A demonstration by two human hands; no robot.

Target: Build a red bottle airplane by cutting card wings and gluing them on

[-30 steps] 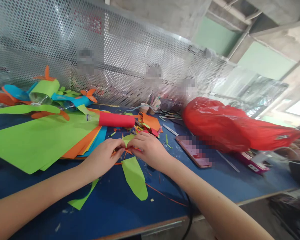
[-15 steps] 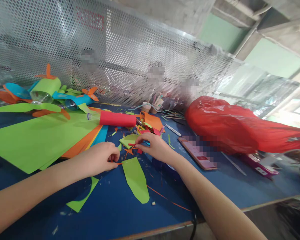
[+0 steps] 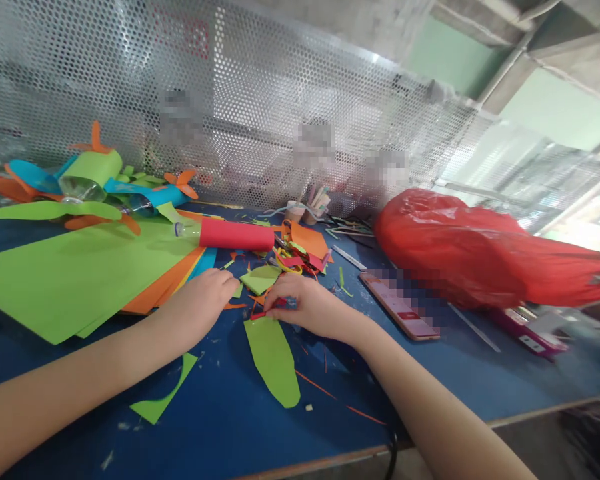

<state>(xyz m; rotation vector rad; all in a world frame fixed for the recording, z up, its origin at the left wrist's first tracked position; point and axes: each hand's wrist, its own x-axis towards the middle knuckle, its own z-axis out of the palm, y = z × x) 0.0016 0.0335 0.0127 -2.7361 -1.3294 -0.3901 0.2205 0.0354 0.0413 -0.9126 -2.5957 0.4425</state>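
Observation:
A cut green paper piece (image 3: 274,363), long with a rounded end, lies flat on the blue table (image 3: 180,437). My right hand (image 3: 305,303) pinches a thin red strip (image 3: 258,315) at the piece's upper end; the strip's exact kind is unclear. My left hand (image 3: 207,300) is closed with curled fingers, left of that piece. Its fingertips are partly hidden, and I cannot make out anything in them. An orange scrap (image 3: 235,307) lies just by these fingers. Another green paper piece (image 3: 260,279) lies beyond, between the hands. A curved green offcut (image 3: 167,393) lies near my left forearm.
A red-wrapped bottle (image 3: 237,235) lies behind my hands. Stacked coloured sheets (image 3: 80,280) and propeller-like paper crafts (image 3: 93,170) occupy the left. Yellow-handled scissors (image 3: 287,263) lie among scraps. To the right are a phone (image 3: 400,307) and a big red plastic bag (image 3: 445,247).
My right hand has brought the red strip down and left to the green piece's upper end. My left hand has moved up and away from it; the orange scrap now shows beside its fingers.

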